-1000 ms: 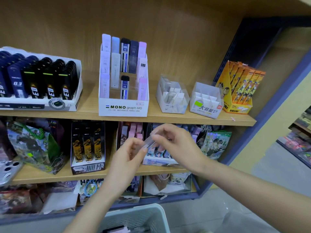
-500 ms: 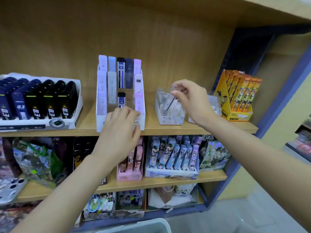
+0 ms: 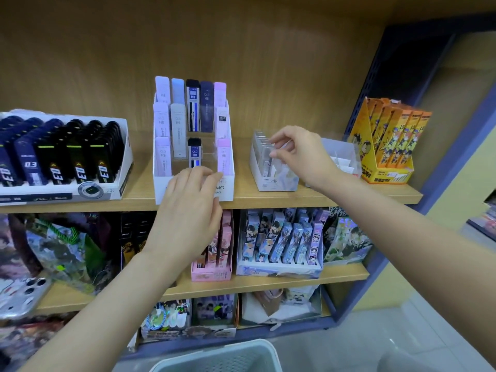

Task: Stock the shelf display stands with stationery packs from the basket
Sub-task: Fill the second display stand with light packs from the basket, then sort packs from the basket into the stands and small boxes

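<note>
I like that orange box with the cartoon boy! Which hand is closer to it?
Right. The right hand pinches a clear pack at the small white stand, left of the orange box; the left hand rests farther left, on the tiered stand.

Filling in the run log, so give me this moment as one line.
phase: stocking | right hand: pinches clear pack in white stand | left hand: rests on MONO stand | basket: below

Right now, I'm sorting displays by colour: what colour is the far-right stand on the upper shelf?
The stand is orange and yellow; best in head view.
</note>
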Tool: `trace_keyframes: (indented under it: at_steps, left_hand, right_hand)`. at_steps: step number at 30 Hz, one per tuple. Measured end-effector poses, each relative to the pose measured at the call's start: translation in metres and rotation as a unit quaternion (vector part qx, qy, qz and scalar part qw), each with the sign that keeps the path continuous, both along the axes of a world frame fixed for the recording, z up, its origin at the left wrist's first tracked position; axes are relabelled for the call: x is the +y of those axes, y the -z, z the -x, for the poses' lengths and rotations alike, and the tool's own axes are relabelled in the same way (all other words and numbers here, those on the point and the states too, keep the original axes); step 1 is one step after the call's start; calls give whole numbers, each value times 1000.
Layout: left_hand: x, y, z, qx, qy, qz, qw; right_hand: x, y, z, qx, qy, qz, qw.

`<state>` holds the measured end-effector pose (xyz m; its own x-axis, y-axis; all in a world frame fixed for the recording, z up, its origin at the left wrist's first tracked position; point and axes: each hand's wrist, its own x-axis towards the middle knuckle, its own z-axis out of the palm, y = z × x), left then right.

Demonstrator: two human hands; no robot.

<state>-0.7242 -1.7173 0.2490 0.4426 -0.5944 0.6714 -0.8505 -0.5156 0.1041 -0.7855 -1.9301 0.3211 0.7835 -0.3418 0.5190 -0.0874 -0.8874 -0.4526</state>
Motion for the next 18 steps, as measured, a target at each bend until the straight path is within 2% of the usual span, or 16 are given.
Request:
trace_keyframes:
  at_steps: [6, 11, 14, 18]
  left_hand:
    - [15, 2, 8, -59, 19, 8, 998]
    - [38, 45, 28, -44, 54, -40, 997]
    - [53, 95, 33, 4, 66, -82, 994]
    - [82, 184, 34, 88, 42, -166, 981]
  right_hand:
    - [12, 9, 18, -51, 33, 81, 995]
    - [32, 53, 53, -63, 43, 172, 982]
    - [42, 100, 69, -28, 22, 178, 983]
    - [55, 175, 79, 76, -29, 170, 982]
